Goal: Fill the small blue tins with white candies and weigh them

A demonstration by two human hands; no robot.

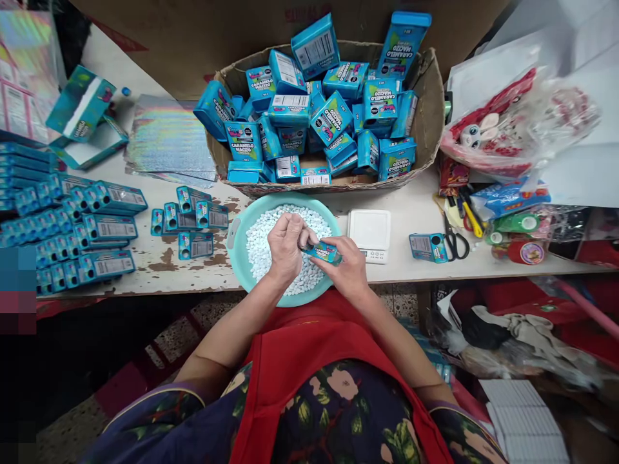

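Over a turquoise bowl point(236, 258) filled with small white candies point(261, 241), my right hand point(349, 263) grips a small blue candy box point(325, 253), tilted on its side. My left hand point(287, 243) is closed beside the box's left end, its fingertips curled close to it. Whatever lies inside those left fingers is hidden. Just right of the bowl sits a white kitchen scale point(369, 232) with nothing on its plate. Behind the bowl, a cardboard box point(425, 148) is heaped with blue candy boxes point(333, 119).
Several small boxes with round holes point(193, 212) stand left of the bowl, with stacked rows point(87, 225) farther left. Silvery sheets point(169, 138) lie behind them. At right are another small box point(428, 247), black-handled scissors point(455, 243) and a plastic-wrapped plush toy point(483, 132).
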